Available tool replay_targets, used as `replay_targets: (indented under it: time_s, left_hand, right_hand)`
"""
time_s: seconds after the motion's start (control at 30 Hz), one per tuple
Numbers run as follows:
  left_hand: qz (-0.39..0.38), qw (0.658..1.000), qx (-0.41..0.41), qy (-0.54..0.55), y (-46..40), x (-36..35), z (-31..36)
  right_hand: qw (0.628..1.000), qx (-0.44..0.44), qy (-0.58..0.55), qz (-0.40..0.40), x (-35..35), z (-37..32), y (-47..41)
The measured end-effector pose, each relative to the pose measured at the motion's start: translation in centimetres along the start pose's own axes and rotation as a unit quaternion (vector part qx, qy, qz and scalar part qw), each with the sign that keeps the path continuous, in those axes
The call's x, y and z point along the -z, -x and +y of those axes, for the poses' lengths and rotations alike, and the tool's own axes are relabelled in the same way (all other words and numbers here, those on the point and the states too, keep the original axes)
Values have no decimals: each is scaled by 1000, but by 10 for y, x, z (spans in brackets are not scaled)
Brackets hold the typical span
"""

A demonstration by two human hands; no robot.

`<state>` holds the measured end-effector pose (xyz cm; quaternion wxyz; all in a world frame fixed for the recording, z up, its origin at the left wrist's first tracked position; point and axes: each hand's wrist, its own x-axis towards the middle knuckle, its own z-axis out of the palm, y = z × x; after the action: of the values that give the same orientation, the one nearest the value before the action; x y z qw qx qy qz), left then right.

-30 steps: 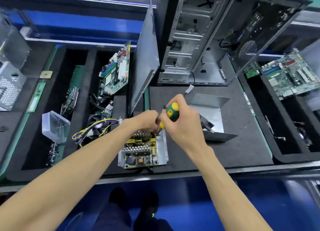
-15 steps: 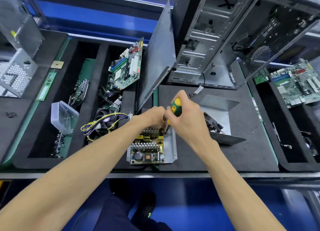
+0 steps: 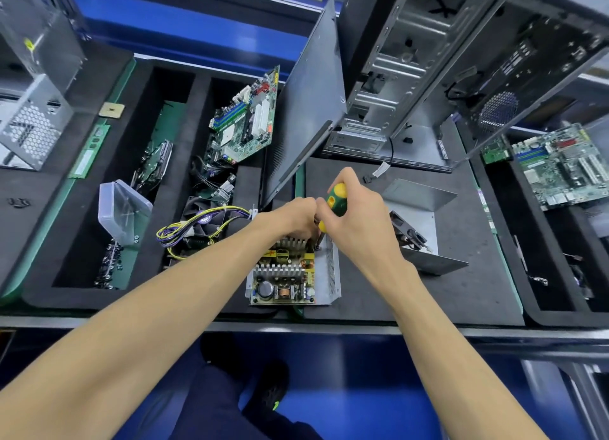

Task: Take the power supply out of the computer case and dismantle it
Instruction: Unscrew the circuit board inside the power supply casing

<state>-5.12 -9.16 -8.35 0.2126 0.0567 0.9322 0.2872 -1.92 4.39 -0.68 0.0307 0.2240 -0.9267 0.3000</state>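
While left hand (image 3: 293,217) steadies the power supply (image 3: 291,273), right hand (image 3: 357,217) grips the screwdriver (image 3: 335,199).

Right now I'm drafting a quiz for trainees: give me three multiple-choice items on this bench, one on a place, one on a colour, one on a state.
1. Where does the open power supply lie?
A. inside the computer case
B. on the dark mat at the bench's near edge
C. in the clear plastic box

2. What colours is the screwdriver handle?
A. green and yellow
B. red and black
C. plain blue

3. What state is the power supply in?
A. closed
C. wrapped
B. cover off, board exposed

Answers: 1 B, it sits apart from the computer case. 2 A, seen in the right hand. 3 B, heatsinks and coils show.
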Motion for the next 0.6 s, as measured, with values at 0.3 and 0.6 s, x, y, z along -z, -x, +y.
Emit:
replay_targets:
  time_s: [0.3,0.6]
  left_hand:
    - [2,1000,6,18,-5,-4,-5]
    - [5,1000,-1,5,-12,-8,-10]
  right_hand:
    - [1000,-15,4,-3,1,-3,2]
    - [1000,-23,17,-4,0,-6,0]
